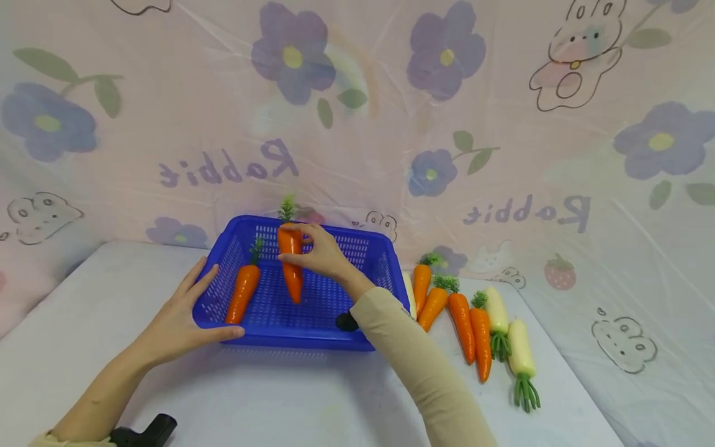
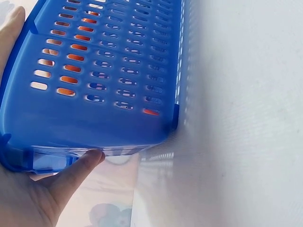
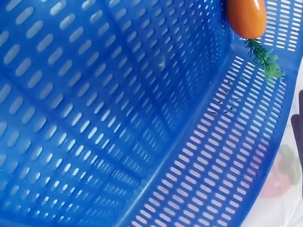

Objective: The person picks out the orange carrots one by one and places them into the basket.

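A blue plastic basket (image 1: pixel 335 338) stands on the white table. My right hand (image 1: pixel 321 251) pinches a carrot (image 1: pixel 292 267) between thumb and fingers, upright, leafy end up, over the inside of the basket. Another carrot (image 1: pixel 244 292) leans in the basket's left end; the right wrist view catches the thick end of this carrot (image 3: pixel 247 19) and its leaves, but not the right hand. My left hand (image 1: pixel 170 323) rests on the basket's left front corner, fingers straight and spread, thumb along the front rim. In the left wrist view that thumb (image 2: pixel 78 177) presses the basket wall (image 2: pixel 109 123).
Right of the basket lie several loose carrots (image 1: pixel 460 326) and white radishes (image 1: pixel 521 354), one radish partly hidden by the rim. A rabbit-and-flower patterned cloth (image 1: pixel 357 136) hangs behind. Black devices are on both wrists, the left one (image 1: pixel 148 431) near the front edge.
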### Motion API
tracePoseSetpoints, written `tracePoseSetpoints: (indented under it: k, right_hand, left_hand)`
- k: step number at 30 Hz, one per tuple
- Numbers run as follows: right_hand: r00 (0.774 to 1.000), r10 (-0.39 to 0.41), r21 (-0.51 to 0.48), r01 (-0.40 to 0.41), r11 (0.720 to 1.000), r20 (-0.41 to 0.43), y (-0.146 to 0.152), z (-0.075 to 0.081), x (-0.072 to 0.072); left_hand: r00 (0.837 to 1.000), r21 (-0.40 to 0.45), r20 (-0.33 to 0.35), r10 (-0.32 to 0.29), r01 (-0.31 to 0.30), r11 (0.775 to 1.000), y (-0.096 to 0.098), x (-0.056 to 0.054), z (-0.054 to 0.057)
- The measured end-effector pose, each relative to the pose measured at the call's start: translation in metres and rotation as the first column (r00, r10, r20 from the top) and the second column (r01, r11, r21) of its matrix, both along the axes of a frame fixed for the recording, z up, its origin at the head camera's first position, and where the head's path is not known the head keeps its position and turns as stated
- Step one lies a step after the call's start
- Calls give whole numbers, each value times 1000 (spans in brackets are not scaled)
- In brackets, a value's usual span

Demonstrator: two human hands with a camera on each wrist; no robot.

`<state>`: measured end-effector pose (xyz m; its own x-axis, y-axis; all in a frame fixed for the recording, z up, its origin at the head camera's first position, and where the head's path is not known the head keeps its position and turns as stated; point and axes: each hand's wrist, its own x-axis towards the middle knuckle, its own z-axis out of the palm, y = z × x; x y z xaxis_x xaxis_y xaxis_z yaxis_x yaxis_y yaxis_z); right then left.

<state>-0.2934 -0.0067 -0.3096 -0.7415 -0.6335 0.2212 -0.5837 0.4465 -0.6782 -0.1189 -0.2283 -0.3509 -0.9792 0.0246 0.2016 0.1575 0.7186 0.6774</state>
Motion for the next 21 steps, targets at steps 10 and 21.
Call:
tracePoseSetpoints:
  k: [10,21]
  right_hand:
    - [992,39,53,-46,998,124,0,-12,-2]
    - [979,84,131,-109,985,188,-2,-14,-5]
  left_hand:
    - [1000,-6,5,-6,6,1000,2,0,-2]
    - [1000,-13,21,3,-3,1000,2,-1,-1]
